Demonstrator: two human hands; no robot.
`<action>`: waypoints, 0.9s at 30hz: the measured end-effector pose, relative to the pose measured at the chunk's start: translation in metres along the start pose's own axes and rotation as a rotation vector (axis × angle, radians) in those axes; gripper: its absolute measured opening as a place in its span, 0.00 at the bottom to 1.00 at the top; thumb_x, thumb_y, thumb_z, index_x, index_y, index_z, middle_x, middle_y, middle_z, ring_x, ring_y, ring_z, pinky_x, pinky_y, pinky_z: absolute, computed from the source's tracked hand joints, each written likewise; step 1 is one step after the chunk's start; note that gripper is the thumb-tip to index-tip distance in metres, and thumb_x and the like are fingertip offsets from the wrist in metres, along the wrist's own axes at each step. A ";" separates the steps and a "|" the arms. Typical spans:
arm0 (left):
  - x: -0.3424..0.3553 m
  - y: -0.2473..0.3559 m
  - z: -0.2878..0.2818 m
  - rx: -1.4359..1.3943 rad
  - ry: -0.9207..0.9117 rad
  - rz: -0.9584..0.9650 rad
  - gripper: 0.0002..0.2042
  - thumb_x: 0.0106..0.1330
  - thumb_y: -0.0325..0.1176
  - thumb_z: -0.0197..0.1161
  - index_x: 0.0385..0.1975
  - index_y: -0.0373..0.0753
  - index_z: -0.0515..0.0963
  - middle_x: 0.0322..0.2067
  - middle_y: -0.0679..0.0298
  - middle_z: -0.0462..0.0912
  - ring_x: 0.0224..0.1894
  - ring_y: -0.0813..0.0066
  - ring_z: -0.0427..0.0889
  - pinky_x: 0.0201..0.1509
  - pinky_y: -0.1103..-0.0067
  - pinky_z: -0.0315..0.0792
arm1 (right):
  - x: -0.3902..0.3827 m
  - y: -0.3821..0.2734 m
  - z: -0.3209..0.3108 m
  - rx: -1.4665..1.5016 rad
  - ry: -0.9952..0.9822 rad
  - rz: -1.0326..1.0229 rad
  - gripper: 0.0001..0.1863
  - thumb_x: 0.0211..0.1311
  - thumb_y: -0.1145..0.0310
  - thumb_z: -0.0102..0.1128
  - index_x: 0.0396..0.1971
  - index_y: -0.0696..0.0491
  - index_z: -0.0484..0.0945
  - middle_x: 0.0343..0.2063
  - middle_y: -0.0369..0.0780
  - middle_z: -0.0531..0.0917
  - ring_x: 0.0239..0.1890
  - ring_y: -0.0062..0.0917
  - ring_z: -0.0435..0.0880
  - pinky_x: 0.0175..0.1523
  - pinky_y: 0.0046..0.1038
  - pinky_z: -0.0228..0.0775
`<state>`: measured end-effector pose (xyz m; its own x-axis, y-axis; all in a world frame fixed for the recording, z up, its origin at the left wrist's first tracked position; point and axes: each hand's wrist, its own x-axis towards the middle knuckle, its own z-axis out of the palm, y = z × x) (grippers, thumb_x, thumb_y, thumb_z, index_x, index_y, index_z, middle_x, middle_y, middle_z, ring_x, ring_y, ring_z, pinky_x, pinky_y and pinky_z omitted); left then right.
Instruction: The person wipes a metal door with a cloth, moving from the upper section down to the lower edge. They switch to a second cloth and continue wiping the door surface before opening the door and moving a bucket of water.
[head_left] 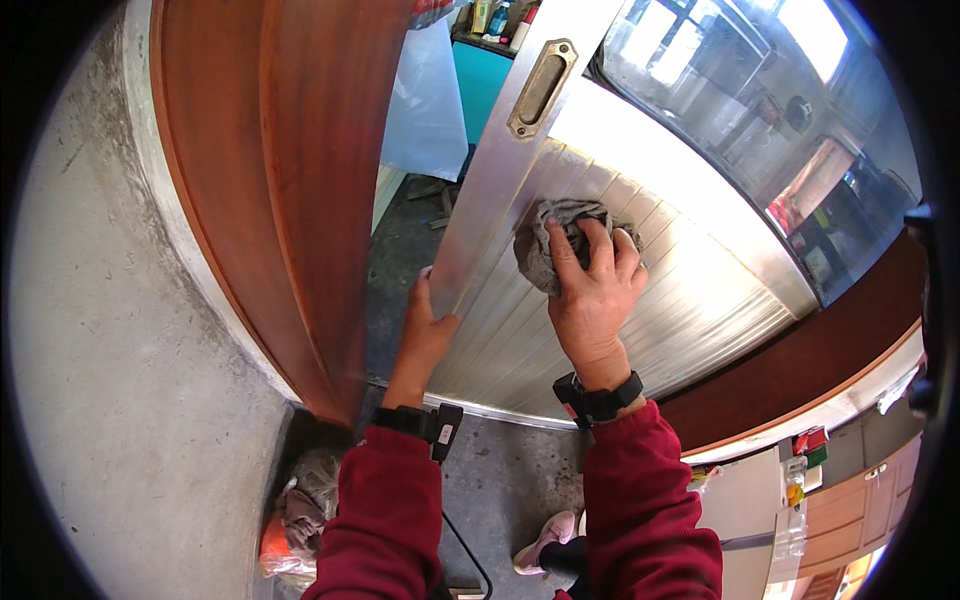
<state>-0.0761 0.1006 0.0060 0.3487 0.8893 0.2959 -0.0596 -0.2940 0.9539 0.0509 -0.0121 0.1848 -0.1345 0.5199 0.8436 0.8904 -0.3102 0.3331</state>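
A bunched grey rag (548, 245) is pressed against the ribbed lower panel of a pale metal sliding door (680, 262). My right hand (598, 300) is closed over the rag, fingers spread across its top. Lower and to the left, my left hand (425, 325) grips the door's upright edge; some of its fingers are hidden behind the frame. Above the rag, a recessed oval handle (542, 88) is set in the door's frame. A glass pane (760, 110) fills the upper part of the door and shows reflections.
A brown wooden door frame (265, 200) and a grey wall (120, 320) stand at left. Through the gap are a teal cabinet (482, 90) and bottles (500, 20). Bags with cloths (303, 520) lie at lower left; a shoe (545, 543) is on the concrete floor.
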 end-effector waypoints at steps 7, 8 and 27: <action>0.002 -0.005 0.003 -0.103 0.008 0.003 0.40 0.51 0.23 0.60 0.69 0.34 0.55 0.65 0.45 0.63 0.69 0.52 0.62 0.71 0.69 0.57 | -0.037 -0.013 0.025 -0.005 -0.170 -0.149 0.17 0.53 0.65 0.55 0.43 0.45 0.83 0.50 0.38 0.75 0.55 0.41 0.70 0.51 0.56 0.60; 0.003 -0.006 0.003 -0.117 0.001 0.002 0.40 0.51 0.23 0.60 0.69 0.34 0.55 0.65 0.45 0.63 0.69 0.52 0.62 0.71 0.69 0.57 | -0.047 -0.018 0.030 0.054 -0.193 -0.195 0.15 0.53 0.64 0.55 0.40 0.49 0.83 0.50 0.39 0.76 0.56 0.41 0.70 0.50 0.56 0.60; -0.002 0.002 0.001 -0.085 0.010 -0.005 0.39 0.51 0.20 0.56 0.69 0.35 0.57 0.64 0.45 0.65 0.68 0.52 0.64 0.70 0.70 0.58 | -0.051 -0.045 0.041 0.075 -0.094 -0.031 0.06 0.49 0.66 0.58 0.29 0.46 0.79 0.41 0.36 0.76 0.50 0.39 0.73 0.48 0.49 0.61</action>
<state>-0.0763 0.0979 0.0075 0.3394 0.8943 0.2916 -0.1376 -0.2595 0.9559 0.0351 0.0076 0.1095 -0.1240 0.6017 0.7890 0.9170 -0.2344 0.3229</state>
